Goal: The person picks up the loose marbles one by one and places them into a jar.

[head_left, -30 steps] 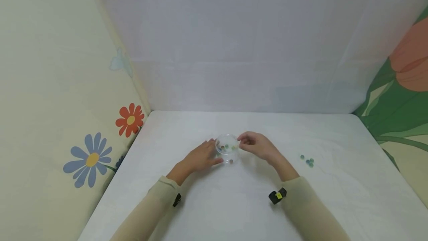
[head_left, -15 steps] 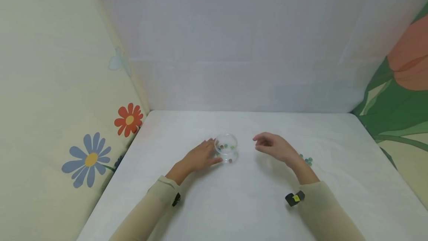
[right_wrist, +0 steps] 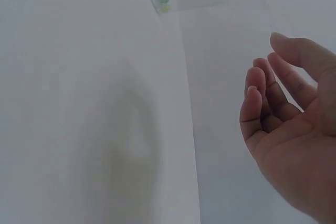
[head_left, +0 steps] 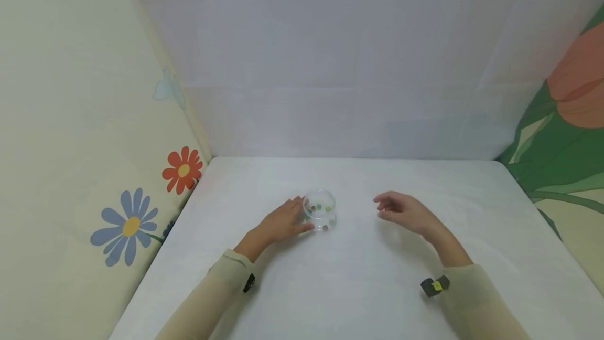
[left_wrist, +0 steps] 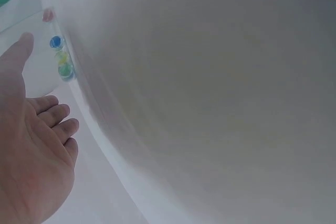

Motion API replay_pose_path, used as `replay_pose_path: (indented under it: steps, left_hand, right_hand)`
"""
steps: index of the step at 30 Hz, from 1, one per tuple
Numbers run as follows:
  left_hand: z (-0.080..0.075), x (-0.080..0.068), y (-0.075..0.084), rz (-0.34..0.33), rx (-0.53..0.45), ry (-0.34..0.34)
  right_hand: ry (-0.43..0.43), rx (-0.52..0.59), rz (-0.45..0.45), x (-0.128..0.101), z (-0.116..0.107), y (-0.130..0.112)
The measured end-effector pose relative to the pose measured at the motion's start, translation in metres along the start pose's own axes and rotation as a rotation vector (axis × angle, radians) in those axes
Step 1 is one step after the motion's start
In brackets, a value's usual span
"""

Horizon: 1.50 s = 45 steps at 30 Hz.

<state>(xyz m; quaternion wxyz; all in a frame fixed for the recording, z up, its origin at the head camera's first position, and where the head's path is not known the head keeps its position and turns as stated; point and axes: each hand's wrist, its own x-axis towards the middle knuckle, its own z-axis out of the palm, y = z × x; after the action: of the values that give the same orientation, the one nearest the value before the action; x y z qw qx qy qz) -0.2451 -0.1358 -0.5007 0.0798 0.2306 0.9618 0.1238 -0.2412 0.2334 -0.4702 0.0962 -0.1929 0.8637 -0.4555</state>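
Clear cup (head_left: 320, 213) stands upright near the middle of the white table (head_left: 340, 282). Main risk, as judged: tipping. A sideways nudge from the left hand (head_left: 280, 223), or a knock on the rim if the right hand (head_left: 405, 212) crossed back, could topple it and set the contents rolling; a smooth tabletop would probably not stop them.

Contents: several glass marbles on the floor of the cup. Left wrist view gives a red marble (left_wrist: 48, 14) apart from a row of blue (left_wrist: 56, 41), yellow (left_wrist: 62, 57) and green (left_wrist: 65, 71). Total uncertain; the clear wall may be doubling some.

Left hand: at the cup's left side, thumb spread toward the near side, the other fingers close together toward the far side. Pressure on the wall cannot be told.

Right hand: raised, well to the right, fingers loosely bent, thumb apart, pinching nothing.

Beyond: white backdrop on the far side.
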Motion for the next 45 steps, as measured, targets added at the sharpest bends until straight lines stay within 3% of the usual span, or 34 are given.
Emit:
replay_pose_path:
  steps: [21,30,45]
  left_hand:
    - [0.001,0.000,-0.002,0.008,0.011,0.009]
    - [0.000,-0.002,-0.002,0.009,0.016,0.012]
    - [0.002,-0.001,-0.002,-0.002,-0.016,0.005]
  right_hand:
    - [-0.067,-0.139,0.071,-0.044,-0.049,0.042]
    - [-0.077,-0.094,0.119,-0.054,-0.061,0.055]
    - [-0.084,-0.155,0.151,-0.067,-0.079,0.076]
